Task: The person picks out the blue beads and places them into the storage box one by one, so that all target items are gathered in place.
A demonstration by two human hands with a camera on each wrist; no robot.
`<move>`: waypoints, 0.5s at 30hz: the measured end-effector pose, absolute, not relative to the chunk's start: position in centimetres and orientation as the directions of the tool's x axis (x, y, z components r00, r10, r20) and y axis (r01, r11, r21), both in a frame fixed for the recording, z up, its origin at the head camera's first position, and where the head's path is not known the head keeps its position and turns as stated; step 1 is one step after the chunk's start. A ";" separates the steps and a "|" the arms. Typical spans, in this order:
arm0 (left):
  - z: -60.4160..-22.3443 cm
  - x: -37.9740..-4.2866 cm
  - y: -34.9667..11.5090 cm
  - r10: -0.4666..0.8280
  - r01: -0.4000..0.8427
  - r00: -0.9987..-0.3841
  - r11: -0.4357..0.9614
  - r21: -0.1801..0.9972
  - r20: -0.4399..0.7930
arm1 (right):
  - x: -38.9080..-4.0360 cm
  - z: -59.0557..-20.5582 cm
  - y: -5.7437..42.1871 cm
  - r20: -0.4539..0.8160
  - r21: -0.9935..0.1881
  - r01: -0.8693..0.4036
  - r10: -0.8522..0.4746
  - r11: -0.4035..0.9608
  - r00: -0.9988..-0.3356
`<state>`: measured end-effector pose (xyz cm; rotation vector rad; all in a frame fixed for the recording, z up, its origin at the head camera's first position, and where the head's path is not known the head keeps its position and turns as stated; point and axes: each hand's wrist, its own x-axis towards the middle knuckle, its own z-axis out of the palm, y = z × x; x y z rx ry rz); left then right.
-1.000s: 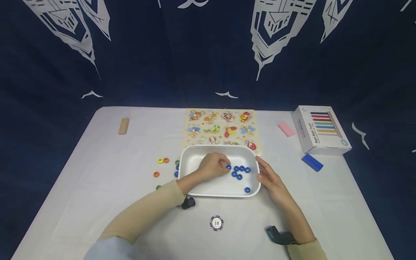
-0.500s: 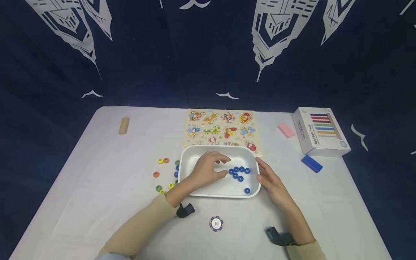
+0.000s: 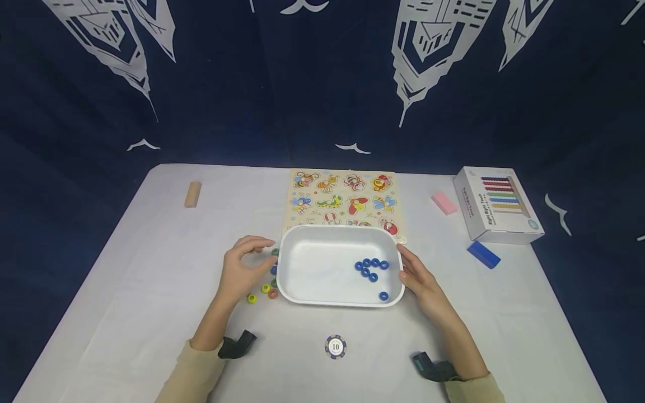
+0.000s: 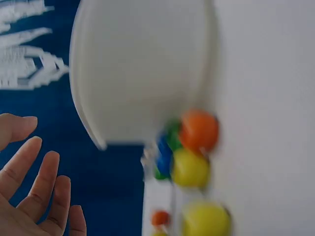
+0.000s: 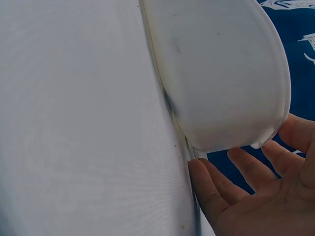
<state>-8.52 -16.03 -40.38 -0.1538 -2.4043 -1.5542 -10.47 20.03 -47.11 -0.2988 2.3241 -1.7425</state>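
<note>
A white tray (image 3: 322,302) stands mid-table with several blue beads (image 3: 373,277) in its right part. My left hand (image 3: 239,274) is just left of the tray, thumb and fingers spread apart with nothing between them. Around it lie loose beads: a green bead (image 3: 275,252), a blue bead (image 3: 274,270), a yellow bead (image 3: 265,288) and an orange bead (image 3: 272,294). The hand covers others from above. In the left wrist view the orange bead (image 4: 199,130) shows large beside the tray. My right hand (image 3: 423,288) rests its loosely extended fingers against the tray's right end.
Behind the tray lies an insect puzzle board (image 3: 330,200), partly covered by it. A poker chip (image 3: 335,347) lies in front. At the right are a white box (image 3: 496,204), a pink block (image 3: 444,202) and a blue block (image 3: 484,254); a wooden block (image 3: 192,194) lies far left.
My left hand has let go of a blue bead beside the others in the tray, then moved left out of the tray to the loose beads. The right hand stays at the tray's end.
</note>
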 end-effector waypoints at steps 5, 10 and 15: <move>-43.2 -8.7 -18.5 -0.109 0.189 -0.961 0.417 0.889 0.255 | -10.5 -47.2 20.0 -0.058 -0.961 -0.027 -0.292 0.277 -0.955; -46.3 -9.5 -19.9 -0.126 0.163 -0.964 0.410 0.897 0.233 | -10.5 -47.1 20.0 -0.056 -0.960 -0.030 -0.297 0.277 -0.953; -47.9 -9.8 -19.9 -0.108 0.135 -0.975 0.418 0.899 0.196 | -10.4 -47.1 20.0 -0.071 -0.958 -0.012 -0.278 0.287 -0.958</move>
